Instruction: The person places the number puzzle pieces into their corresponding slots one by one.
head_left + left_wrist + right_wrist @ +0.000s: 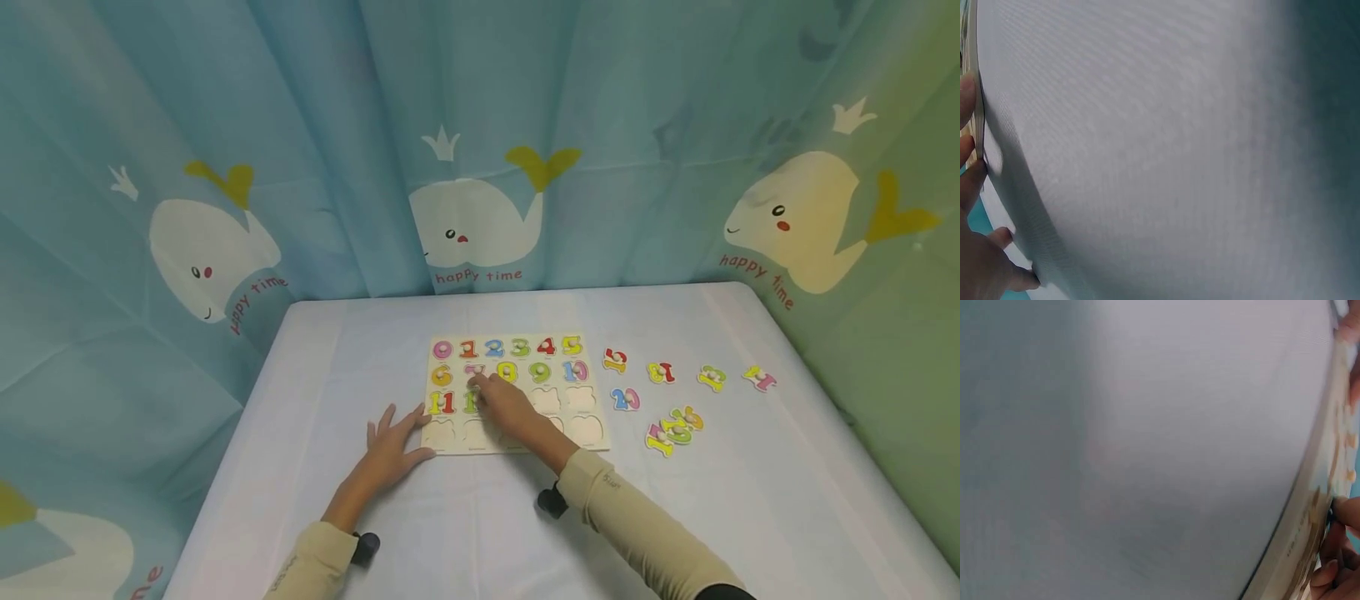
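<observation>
A wooden number puzzle board lies flat on the table, with colourful knobbed numbers in its upper rows and bare recesses lower down. My right hand is over its third row, fingertips bent at the green number 12 piece, partly covering it. In the right wrist view, curled fingers meet the board's surface. My left hand rests at the board's left edge, fingers spread, index finger and thumb touching it. The left wrist view shows these fingers against the board's side.
Right of the board lie loose number pieces, among them a blue-and-pink 20, a red-and-yellow 18 and an overlapping cluster. A white cloth covers the table. A blue whale-print curtain hangs behind.
</observation>
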Demonstrator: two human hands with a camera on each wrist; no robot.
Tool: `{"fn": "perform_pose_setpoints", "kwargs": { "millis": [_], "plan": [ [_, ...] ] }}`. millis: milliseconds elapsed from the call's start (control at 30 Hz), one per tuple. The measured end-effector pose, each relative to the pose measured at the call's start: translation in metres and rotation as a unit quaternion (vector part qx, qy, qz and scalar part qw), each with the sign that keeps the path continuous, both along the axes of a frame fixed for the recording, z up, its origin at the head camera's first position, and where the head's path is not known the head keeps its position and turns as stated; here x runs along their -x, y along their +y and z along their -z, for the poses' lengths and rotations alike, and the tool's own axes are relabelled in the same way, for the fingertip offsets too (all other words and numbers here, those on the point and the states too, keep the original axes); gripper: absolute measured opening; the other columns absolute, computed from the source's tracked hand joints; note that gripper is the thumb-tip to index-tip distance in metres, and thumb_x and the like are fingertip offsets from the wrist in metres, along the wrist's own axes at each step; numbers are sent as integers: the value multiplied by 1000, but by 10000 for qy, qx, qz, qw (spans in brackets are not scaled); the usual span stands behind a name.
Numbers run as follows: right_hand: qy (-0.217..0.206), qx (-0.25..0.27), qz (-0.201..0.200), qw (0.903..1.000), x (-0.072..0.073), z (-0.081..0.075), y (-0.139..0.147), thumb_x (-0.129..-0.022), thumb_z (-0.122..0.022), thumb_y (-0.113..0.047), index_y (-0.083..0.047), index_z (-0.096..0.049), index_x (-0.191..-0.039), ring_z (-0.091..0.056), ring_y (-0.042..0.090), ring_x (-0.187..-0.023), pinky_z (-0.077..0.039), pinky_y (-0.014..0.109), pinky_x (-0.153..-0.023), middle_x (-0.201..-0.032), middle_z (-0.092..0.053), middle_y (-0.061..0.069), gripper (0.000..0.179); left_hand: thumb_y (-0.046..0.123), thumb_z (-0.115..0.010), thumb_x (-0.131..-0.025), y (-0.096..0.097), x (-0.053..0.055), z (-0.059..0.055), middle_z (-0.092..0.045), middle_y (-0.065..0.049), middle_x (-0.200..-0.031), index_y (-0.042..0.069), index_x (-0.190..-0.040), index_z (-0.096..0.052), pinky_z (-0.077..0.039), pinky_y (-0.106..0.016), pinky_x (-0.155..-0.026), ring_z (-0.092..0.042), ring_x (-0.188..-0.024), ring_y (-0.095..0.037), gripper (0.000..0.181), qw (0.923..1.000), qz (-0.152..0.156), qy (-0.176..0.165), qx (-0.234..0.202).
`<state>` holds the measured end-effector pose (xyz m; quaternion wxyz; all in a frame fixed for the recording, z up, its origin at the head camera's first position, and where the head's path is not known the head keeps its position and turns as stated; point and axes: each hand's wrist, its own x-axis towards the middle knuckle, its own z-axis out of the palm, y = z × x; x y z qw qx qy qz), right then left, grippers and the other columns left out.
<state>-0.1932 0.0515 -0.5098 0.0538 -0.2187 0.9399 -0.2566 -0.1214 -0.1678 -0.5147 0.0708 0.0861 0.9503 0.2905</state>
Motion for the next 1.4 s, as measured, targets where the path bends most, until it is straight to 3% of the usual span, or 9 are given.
{"fn": "perform_pose_setpoints", "kwargs": {
  "millis": [167,300,633,867,1400],
  "plan": [
    [-375,245,155,9989,0,-3,12,-88,-65,-8,-12,-53,-127,-59,17,-93,-49,33,-83,-99,-62,2,41,32,-74,-80,2,1,0,-41,-11,-144,12,-131,-54,2,-67,-103,-11,-137,-44,58,10000,-1,-15,-28],
    [-271,400,211,9986,-2,-3,27,-87,-66,-6,-9,-52,-129,-57,14,-86,-49,31,-77,-94,-60,1,45,32,-75,-79,3,1,-1,-41,-11,-144,12,-131,-54,1,-67,-103,-11,-137,-44,59,10000,-21,-6,-51],
    [-268,617,855,9941,-3,2,74,-88,-65,-10,-10,-56,-126,-54,10,-77,-47,29,-70,-87,-58,-5,39,32,-74,-80,2,0,-1,-41,-11,-145,11,-130,-55,1,-67,-103,-12,-137,-45,58,10000,11,32,-14],
    [-182,933,868,9917,-11,8,95,-87,-65,-8,-5,-59,-121,-51,12,-75,-46,30,-68,-87,-57,-2,34,30,-74,-80,1,-3,-1,-41,-12,-144,10,-130,-55,0,-68,-102,-13,-136,-46,56,10000,4,37,-13],
    [111,1698,1571,9728,-8,3,149,-87,-66,-6,0,-59,-118,-62,24,-82,-50,36,-70,-93,-62,10,33,28,-75,-79,3,-2,-5,-41,-12,-144,10,-130,-55,0,-69,-102,-13,-136,-46,58,10000,-62,36,-7]
  ]
}}
